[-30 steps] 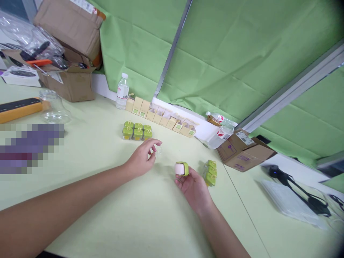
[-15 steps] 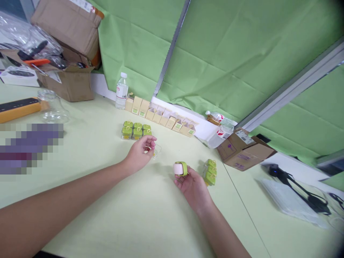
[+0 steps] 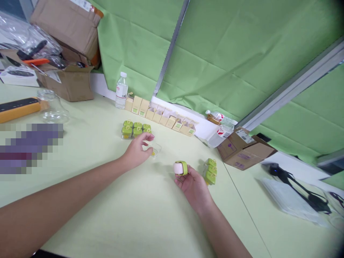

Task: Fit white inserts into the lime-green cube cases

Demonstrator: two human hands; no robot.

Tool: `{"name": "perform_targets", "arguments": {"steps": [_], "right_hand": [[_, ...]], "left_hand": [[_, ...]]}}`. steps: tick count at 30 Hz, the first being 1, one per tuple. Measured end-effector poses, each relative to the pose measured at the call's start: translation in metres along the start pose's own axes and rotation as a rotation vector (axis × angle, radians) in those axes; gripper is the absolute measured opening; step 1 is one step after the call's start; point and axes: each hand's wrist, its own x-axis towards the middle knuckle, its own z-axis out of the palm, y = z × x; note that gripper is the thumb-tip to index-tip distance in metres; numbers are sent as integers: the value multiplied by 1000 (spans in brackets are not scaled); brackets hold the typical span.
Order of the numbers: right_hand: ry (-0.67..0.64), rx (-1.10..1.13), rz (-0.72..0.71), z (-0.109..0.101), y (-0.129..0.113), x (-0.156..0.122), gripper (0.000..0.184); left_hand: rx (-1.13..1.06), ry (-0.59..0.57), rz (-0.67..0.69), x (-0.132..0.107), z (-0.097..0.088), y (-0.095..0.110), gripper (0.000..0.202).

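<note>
A small green lid with a pale white inner part [image 3: 179, 168] is pinched in the fingertips of my right hand [image 3: 195, 188], raised over the table with its pale side facing left. My left hand [image 3: 137, 152] has thumb and fingers apart and holds nothing. Right beside its thumb lies a small clear plastic container [image 3: 156, 149] with a yellow spot; whether the thumb touches it I cannot tell. Behind the left hand stand several green-lidded clear containers [image 3: 132, 129] in two rows. More green-lidded containers [image 3: 211, 172] stand just right of my right hand.
Along the wall runs a row of small beige cartons [image 3: 161, 116], with a water bottle [image 3: 122, 91] at its left end. Bottles [image 3: 219, 136] and a cardboard box [image 3: 242, 150] stand at the right. A glass jar [image 3: 52, 107] and a power strip [image 3: 20, 109] are at the left.
My left hand has shifted slightly left, its thumb and fingers spreading away from the clear container. The right hand with the lid has stayed nearly in place.
</note>
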Motion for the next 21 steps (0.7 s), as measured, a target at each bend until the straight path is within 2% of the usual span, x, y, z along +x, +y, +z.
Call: {"name": "perform_targets", "arguments": {"steps": [3,5,7,10,16,21], "right_hand": [[-3,-32,-13,0,1,0,18],[-6,-70,-50,1,2,0,21],[-4,-124,-108,2,4,0,23],[-4,-235,-231,4,6,-1,24],[0,-587,-606,7,8,-8,21],[-39,-875,-759,7,12,-13,19]], "left_hand": [[112,-172,-5,-2,-1,-8,66],[154,-285,-32,-3,-1,-12,74],[176,-355,-22,-5,0,-14,69],[208,-383,50,-11,3,-7,57],[159,-549,153,-32,13,20,61],[116,-607,151,-39,17,27,60]]}}
